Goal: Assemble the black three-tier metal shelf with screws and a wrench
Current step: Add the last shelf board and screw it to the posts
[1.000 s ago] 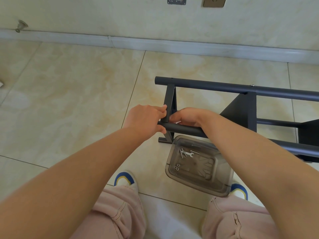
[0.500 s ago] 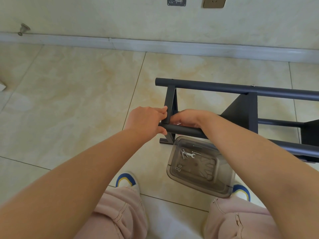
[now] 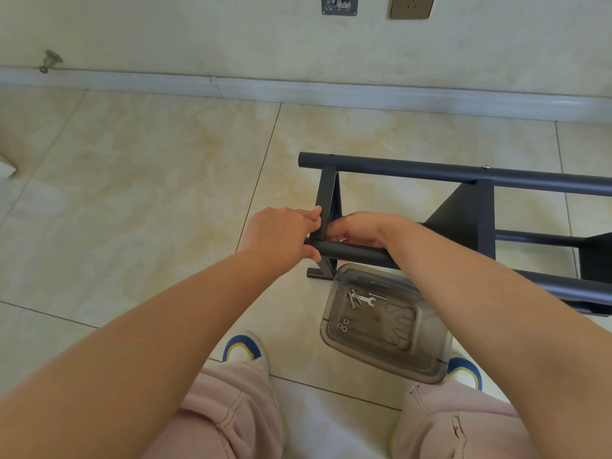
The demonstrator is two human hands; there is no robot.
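Black shelf frame (image 3: 463, 175) on its side on tiled floor (image 3: 132, 193). Left hand (image 3: 281, 235) grips near tube end at crossbar joint; right hand (image 3: 359, 228) curled behind tube, grasp unclear. Wrench (image 3: 368, 300), screws (image 3: 353, 298) in clear tray (image 3: 430, 366) below.

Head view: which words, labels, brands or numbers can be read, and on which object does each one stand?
None can be read.
Black shelf frame, clear plastic tray, small wrench: no print visible.
Wall socket, grey wall plate: any marks too small to read.
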